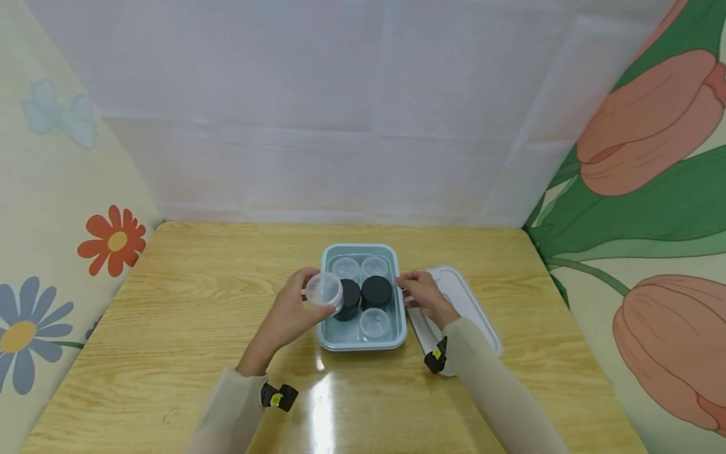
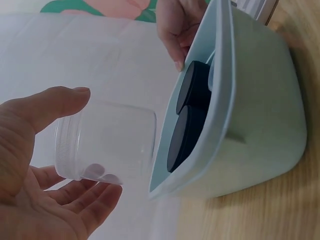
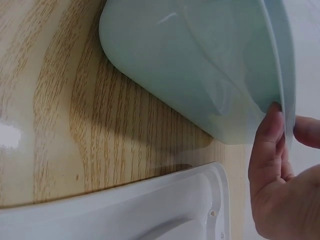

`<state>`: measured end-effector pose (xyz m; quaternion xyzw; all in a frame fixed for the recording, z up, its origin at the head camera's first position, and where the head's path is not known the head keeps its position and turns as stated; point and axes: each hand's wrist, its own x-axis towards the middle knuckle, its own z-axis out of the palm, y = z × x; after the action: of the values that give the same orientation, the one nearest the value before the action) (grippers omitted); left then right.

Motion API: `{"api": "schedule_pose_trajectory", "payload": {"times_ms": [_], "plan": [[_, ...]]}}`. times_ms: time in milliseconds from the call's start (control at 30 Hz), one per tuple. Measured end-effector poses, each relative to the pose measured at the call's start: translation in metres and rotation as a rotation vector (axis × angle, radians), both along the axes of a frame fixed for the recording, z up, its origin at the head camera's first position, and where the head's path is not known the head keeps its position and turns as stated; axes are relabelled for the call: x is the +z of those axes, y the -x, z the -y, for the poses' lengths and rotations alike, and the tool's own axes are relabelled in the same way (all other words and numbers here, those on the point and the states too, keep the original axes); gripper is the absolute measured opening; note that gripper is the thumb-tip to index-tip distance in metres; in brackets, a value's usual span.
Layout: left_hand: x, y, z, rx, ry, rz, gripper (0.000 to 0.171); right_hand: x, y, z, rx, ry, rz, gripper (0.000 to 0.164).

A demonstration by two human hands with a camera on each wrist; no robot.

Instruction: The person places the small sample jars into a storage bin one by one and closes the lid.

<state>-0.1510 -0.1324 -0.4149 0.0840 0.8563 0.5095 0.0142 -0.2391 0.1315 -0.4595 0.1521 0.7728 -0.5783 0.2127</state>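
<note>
My left hand grips a clear plastic jar with a ribbed collar, thumb on one side and fingers on the other. The jar is just over the left rim of a pale blue-green bin, and it overlaps that rim in the head view. With thumb and fingers, my right hand pinches the bin's right rim. Inside the bin are two round black-topped containers side by side. Two clear jars sit behind them, and one clear jar lies in the front right corner.
A white lid-like panel lies on the wooden table right of the bin, partly under my right forearm. A pale cloth wall stands behind the table, with flower-patterned cloth on both sides.
</note>
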Motion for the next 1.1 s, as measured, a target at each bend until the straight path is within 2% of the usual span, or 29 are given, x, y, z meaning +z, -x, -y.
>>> {"api": "schedule_pose_trajectory", "payload": {"times_ms": [400, 1100], "plan": [[-0.010, -0.009, -0.019, -0.071, 0.082, -0.093, 0.067, 0.001, -0.001, 0.000, -0.006, 0.006, -0.009, 0.026], [-0.019, -0.018, -0.024, -0.092, 0.127, -0.074, 0.063, 0.000, -0.002, 0.000, 0.009, 0.010, -0.026, 0.029]]}}
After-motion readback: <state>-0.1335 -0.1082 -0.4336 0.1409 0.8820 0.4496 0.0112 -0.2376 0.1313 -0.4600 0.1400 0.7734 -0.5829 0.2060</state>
